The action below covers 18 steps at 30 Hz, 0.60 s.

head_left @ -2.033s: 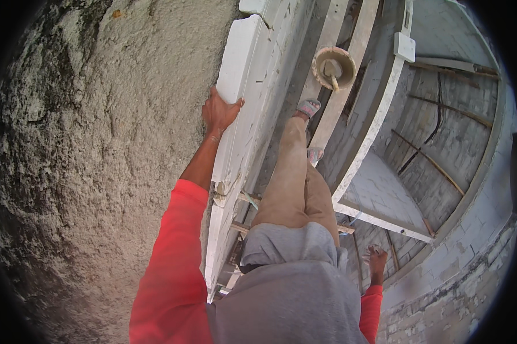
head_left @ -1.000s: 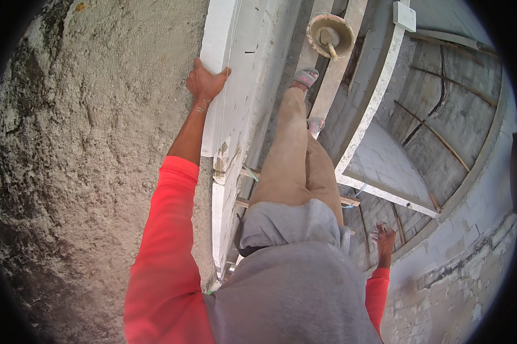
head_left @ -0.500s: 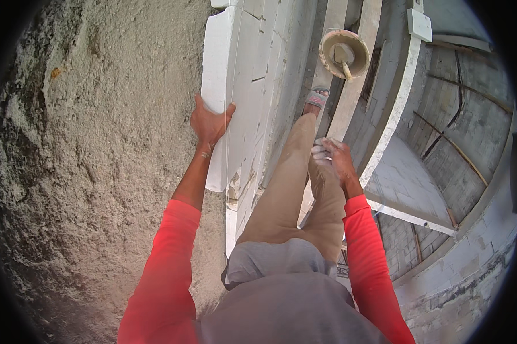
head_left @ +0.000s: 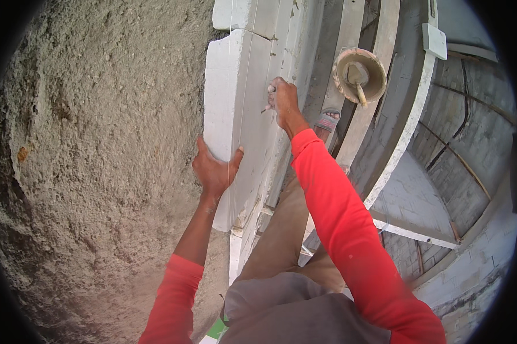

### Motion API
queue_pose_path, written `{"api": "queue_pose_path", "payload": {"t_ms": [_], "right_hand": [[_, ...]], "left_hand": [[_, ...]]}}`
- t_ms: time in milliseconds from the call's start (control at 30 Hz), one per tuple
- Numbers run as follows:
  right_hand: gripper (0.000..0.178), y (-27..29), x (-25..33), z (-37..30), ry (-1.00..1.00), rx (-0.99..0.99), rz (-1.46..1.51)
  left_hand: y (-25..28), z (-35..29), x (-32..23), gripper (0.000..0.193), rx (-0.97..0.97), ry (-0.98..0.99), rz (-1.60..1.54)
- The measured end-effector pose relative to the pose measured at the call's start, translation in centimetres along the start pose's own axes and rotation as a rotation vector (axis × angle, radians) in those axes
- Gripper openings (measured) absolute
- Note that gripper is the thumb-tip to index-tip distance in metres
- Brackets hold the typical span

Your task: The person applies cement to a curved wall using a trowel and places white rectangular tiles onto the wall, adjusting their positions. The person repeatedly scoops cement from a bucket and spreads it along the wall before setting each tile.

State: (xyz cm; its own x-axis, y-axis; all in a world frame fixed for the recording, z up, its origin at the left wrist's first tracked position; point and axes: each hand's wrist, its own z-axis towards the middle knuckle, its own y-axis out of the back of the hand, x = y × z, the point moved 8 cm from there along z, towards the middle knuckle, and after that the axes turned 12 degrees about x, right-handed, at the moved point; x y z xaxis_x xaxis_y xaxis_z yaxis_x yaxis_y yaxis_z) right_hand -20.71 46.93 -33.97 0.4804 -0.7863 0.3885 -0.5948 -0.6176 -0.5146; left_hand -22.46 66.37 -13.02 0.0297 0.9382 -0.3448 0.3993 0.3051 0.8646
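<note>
A long white masonry block (head_left: 219,94) lies along the top of the wall, a thin string running lengthwise over it. My left hand (head_left: 217,172) spans the block's top, with the fingers over its left edge and the thumb on its right side, gripping it. Beside the block's right face is my right hand (head_left: 285,103), its fingers curled and dusted white. Whatever sits inside those fingers, if anything, is hidden. Close to its fingertips, a short dark mark shows on the block's face.
A round bucket (head_left: 338,86) with a trowel (head_left: 359,80) in it stands on wooden planks (head_left: 350,34) to the right, just beyond my sandaled foot (head_left: 328,119). Rough grey ground (head_left: 109,143) fills the left. A curved white-edged beam (head_left: 404,126) runs along the right.
My right hand has risen from beside my leg and moved left to the block's face. My left hand stays on the block; the view has shifted slightly.
</note>
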Motion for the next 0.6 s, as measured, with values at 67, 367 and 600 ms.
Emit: {"api": "queue_pose_path", "payload": {"t_ms": [67, 367, 600], "right_hand": [[0.021, 0.3, -2.4, -1.6, -0.059, 0.035, 0.07], [0.025, 10.4, -11.9, -13.7, -0.356, -0.081, -0.147], [0.02, 13.8, -13.1, -16.4, -0.397, -0.055, -0.073]], "left_hand": [[0.0, -0.2, 0.2, 0.079, 0.031, 0.017, -0.049], [0.1, -0.5, 3.3, 0.061, 0.13, -0.076, -0.389], [-1.5, -5.2, 9.0, 0.069, 0.198, 0.031, -0.309]]}}
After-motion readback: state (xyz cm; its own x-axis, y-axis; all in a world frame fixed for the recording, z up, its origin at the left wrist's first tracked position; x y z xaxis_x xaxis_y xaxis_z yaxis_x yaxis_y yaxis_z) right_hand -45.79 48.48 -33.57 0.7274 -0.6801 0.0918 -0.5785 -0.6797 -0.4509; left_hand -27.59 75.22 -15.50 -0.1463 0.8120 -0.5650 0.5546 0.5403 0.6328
